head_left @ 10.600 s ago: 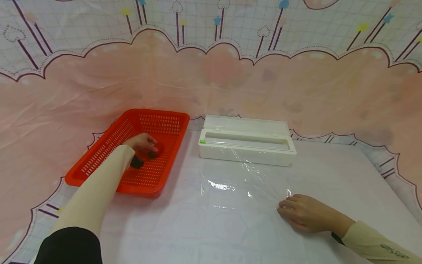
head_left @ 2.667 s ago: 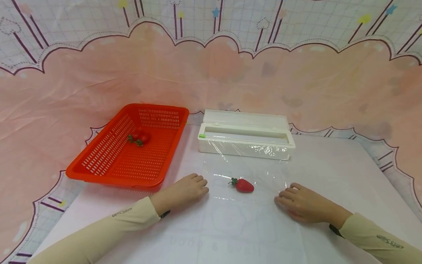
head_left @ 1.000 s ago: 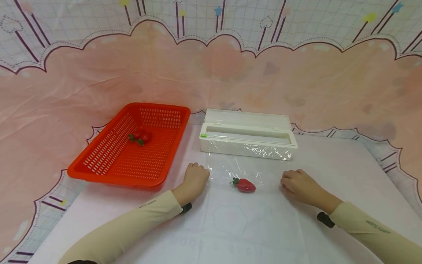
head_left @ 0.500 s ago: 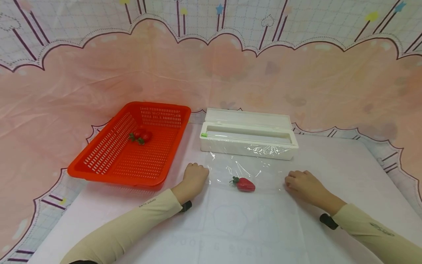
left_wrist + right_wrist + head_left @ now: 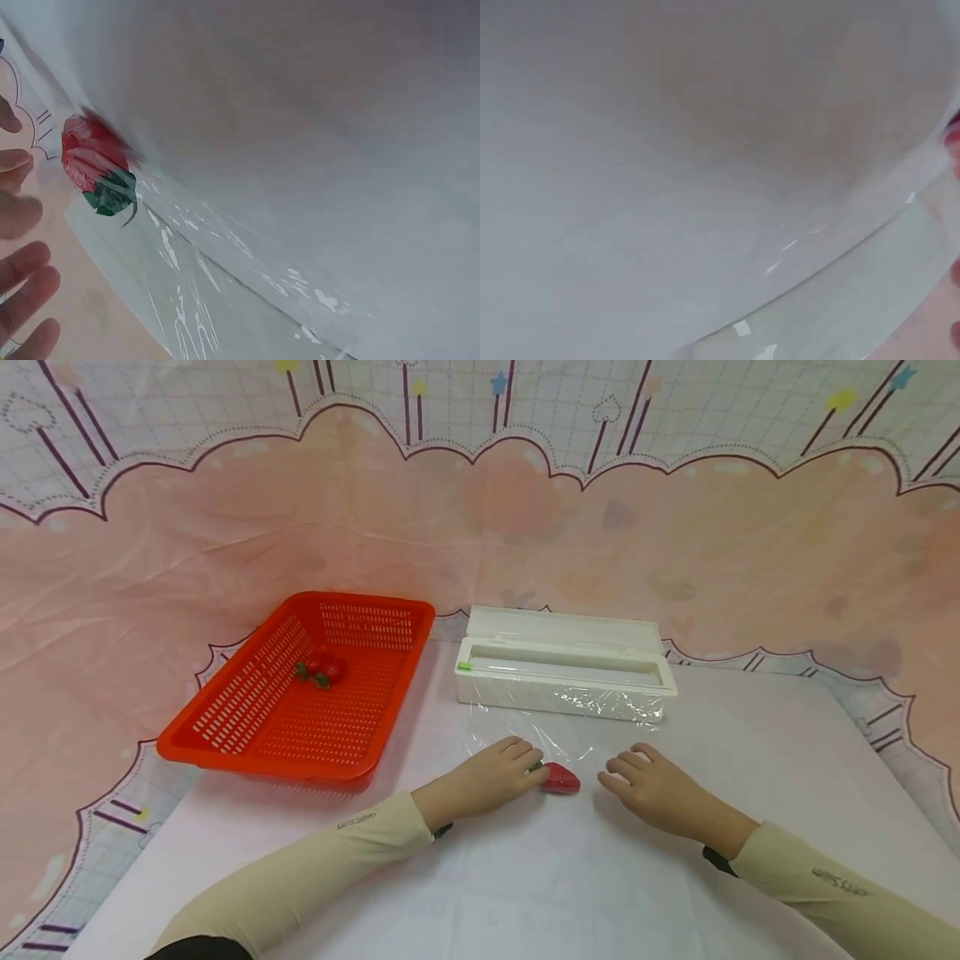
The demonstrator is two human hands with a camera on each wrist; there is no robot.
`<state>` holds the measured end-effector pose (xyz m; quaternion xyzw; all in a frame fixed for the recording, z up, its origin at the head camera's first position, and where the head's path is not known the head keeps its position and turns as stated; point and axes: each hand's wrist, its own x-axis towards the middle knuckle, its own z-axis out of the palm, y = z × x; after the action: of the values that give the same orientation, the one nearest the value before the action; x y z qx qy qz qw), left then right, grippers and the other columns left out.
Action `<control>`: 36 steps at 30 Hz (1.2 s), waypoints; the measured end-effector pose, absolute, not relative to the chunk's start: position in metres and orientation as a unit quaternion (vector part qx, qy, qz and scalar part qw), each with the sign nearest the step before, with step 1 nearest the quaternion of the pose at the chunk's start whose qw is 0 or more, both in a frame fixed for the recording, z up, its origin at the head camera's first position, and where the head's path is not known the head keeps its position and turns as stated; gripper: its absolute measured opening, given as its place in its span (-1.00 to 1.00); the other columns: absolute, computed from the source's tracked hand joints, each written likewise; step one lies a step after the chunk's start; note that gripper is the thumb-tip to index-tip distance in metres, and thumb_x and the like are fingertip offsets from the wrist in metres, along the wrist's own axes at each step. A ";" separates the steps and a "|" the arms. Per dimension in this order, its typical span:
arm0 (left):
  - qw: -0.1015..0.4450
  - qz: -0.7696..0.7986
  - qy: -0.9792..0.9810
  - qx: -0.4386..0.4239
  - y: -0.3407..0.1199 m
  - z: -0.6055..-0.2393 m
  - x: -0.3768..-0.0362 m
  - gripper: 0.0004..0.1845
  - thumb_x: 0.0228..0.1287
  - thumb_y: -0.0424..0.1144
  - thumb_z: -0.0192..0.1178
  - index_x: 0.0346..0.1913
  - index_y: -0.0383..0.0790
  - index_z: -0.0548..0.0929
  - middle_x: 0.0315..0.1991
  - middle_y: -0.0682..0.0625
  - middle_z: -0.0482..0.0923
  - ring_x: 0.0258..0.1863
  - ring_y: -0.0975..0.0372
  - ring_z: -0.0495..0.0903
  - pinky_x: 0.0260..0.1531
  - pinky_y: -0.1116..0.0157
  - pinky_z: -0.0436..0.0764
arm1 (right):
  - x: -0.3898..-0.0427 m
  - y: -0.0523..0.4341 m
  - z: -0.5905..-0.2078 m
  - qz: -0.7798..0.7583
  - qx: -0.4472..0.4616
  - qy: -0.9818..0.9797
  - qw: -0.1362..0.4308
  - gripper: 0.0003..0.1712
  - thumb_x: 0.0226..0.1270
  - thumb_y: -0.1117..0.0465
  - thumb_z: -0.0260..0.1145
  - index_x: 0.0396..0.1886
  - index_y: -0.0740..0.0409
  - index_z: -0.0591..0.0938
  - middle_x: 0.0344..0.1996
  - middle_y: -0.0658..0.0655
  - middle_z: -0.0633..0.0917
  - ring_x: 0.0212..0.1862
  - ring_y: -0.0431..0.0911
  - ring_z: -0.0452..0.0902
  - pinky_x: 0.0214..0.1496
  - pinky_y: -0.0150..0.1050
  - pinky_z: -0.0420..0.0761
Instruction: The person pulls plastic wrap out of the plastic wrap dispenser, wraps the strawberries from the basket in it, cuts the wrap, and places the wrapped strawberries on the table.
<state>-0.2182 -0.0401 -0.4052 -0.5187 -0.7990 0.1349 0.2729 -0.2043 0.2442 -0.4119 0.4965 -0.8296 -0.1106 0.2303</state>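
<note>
A red strawberry (image 5: 562, 778) with green leaves lies on the white table. In the left wrist view, clear cling film (image 5: 176, 247) lies over the strawberry (image 5: 94, 154) in creases. That film runs back to a white cling film dispenser (image 5: 517, 692) with its lid up. My left hand (image 5: 487, 781) is over the leafy end in the head view, fingers loosely bent and spread; whether it touches the berry cannot be seen. Just right of the berry's tip is my right hand (image 5: 656, 793), fingers slightly bent and apart, with nothing seen in them.
An orange-red slotted basket (image 5: 367, 727) stands on the left, with a few red strawberries (image 5: 330, 670) inside. A pink patterned cloth (image 5: 525, 552) hangs behind the table. A green slider (image 5: 465, 666) sits at the dispenser's left end.
Earlier the left hand reached into the basket, and a strawberry came onto the film. Both hands then curled at the film's sides; now they have moved inward to the film-covered berry, fingers loosened.
</note>
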 end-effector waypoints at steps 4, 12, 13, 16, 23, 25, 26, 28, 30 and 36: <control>0.273 0.136 -0.792 -0.529 -0.029 -0.407 -0.224 -0.81 0.26 -0.24 0.15 -0.08 -0.02 0.56 -0.12 0.09 0.58 -0.10 0.24 0.53 0.07 0.32 0.46 | -0.209 0.230 -0.415 -0.142 0.554 -0.777 0.264 -0.53 -0.12 0.27 0.46 -0.10 0.11 0.60 -0.22 0.07 0.67 -0.14 -0.05 0.58 -0.02 -0.08 0.56; 0.253 0.114 -0.831 -0.482 -0.013 -0.410 -0.235 -0.82 0.23 -0.03 0.17 -0.21 0.00 0.65 -0.25 0.13 0.59 -0.12 0.22 0.54 0.08 0.29 0.42 | -0.218 0.216 -0.420 -0.164 0.587 -0.733 0.302 -0.26 0.46 0.33 -0.59 -0.03 0.06 0.62 -0.21 0.02 0.63 -0.12 -0.07 0.55 -0.01 -0.11 0.57; 0.251 0.114 -0.834 -0.478 -0.012 -0.410 -0.236 -0.82 0.22 -0.01 0.17 -0.24 0.01 0.65 -0.26 0.13 0.59 -0.13 0.22 0.54 0.07 0.29 0.42 | -0.219 0.215 -0.420 -0.163 0.587 -0.732 0.304 -0.24 0.46 0.33 -0.60 -0.04 0.06 0.62 -0.20 0.02 0.63 -0.13 -0.07 0.56 -0.02 -0.11 0.57; 0.237 0.116 -0.841 -0.472 -0.009 -0.411 -0.239 -0.79 0.22 0.05 0.17 -0.27 0.03 0.67 -0.28 0.14 0.58 -0.14 0.23 0.54 0.07 0.30 0.42 | -0.221 0.215 -0.422 -0.162 0.585 -0.733 0.305 -0.26 0.46 0.34 -0.58 -0.06 0.07 0.63 -0.21 0.02 0.63 -0.14 -0.07 0.56 -0.02 -0.11 0.57; 0.179 0.098 -0.862 -0.464 -0.008 -0.407 -0.240 -0.82 0.18 -0.02 0.23 -0.23 0.02 0.68 -0.25 0.14 0.59 -0.14 0.25 0.55 0.05 0.31 0.45 | -0.224 0.214 -0.424 -0.132 0.578 -0.749 0.296 -0.48 0.51 0.27 -0.34 -0.07 0.12 0.61 -0.23 0.03 0.67 -0.15 -0.07 0.60 0.01 -0.08 0.57; 0.161 0.091 -0.868 -0.462 -0.008 -0.407 -0.241 -0.82 0.18 -0.03 0.23 -0.20 0.02 0.68 -0.25 0.14 0.60 -0.15 0.25 0.55 0.05 0.30 0.45 | -0.225 0.213 -0.423 -0.122 0.574 -0.753 0.297 -0.45 0.53 0.23 -0.38 -0.08 0.11 0.61 -0.25 0.02 0.69 -0.17 -0.08 0.61 0.01 -0.08 0.57; 0.152 0.086 -0.871 -0.460 -0.008 -0.408 -0.243 -0.82 0.18 -0.04 0.23 -0.20 0.02 0.68 -0.25 0.14 0.60 -0.16 0.25 0.55 0.04 0.30 0.46 | -0.225 0.212 -0.423 -0.116 0.574 -0.754 0.299 -0.42 0.54 0.21 -0.42 -0.09 0.11 0.61 -0.25 0.01 0.69 -0.18 -0.09 0.62 0.02 -0.08 0.57; 0.131 0.071 -0.877 -0.456 -0.008 -0.408 -0.245 -0.82 0.19 -0.05 0.22 -0.18 0.03 0.68 -0.25 0.14 0.60 -0.17 0.25 0.55 0.02 0.30 0.47 | -0.226 0.210 -0.423 -0.108 0.573 -0.753 0.305 -0.34 0.54 0.19 -0.52 -0.11 0.12 0.60 -0.27 0.01 0.70 -0.19 -0.09 0.62 0.01 -0.07 0.57; 0.110 0.057 -0.885 -0.449 -0.008 -0.410 -0.248 -0.82 0.21 -0.06 0.21 -0.16 0.05 0.67 -0.25 0.14 0.60 -0.18 0.26 0.56 -0.01 0.31 0.47 | -0.227 0.208 -0.423 -0.103 0.573 -0.752 0.310 -0.35 0.55 0.20 -0.53 -0.12 0.12 0.59 -0.28 0.01 0.70 -0.20 -0.10 0.62 0.01 -0.08 0.57; 0.084 0.012 -0.892 -0.444 -0.010 -0.411 -0.253 -0.86 0.20 -0.11 0.23 -0.19 0.03 0.67 -0.28 0.11 0.59 -0.22 0.24 0.58 -0.12 0.31 0.50 | -0.231 0.201 -0.426 -0.100 0.570 -0.743 0.335 -0.44 0.55 0.21 -0.45 -0.19 0.13 0.55 -0.35 -0.01 0.67 -0.25 -0.13 0.59 -0.01 -0.08 0.58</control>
<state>-0.2529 -0.0098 -0.4113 -0.4435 -0.8922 0.0119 0.0840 -0.2312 0.2007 -0.4260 0.5703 -0.7432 -0.0996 0.3355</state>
